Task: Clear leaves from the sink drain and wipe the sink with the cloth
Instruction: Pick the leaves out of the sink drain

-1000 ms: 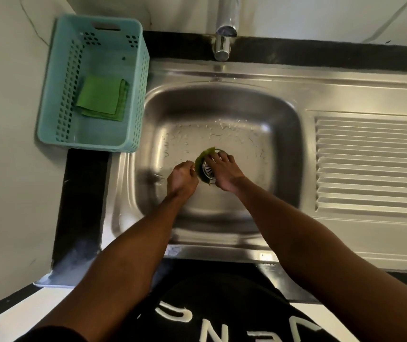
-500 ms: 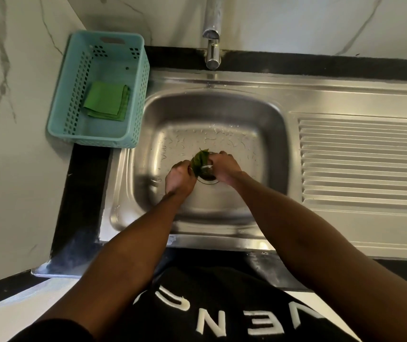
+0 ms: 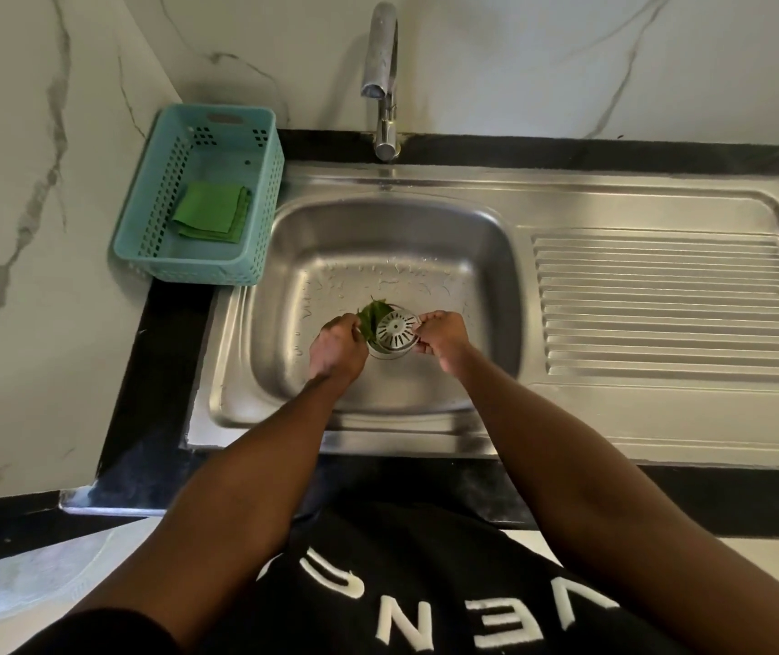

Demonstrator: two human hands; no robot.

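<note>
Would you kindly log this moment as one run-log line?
left hand: holding leaves | right hand: holding drain strainer | cloth: in basket, unused

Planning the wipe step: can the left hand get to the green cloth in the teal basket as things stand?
Probably yes, once freed. The folded green cloth lies uncovered in the open-topped teal plastic basket, on the left hand's side of the steel sink. But its fingers now hold green leaves at the drain.

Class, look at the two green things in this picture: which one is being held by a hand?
The leaves at the drain, gripped by the left hand beside the strainer. The folded green cloth lies untouched in the teal basket.
</note>
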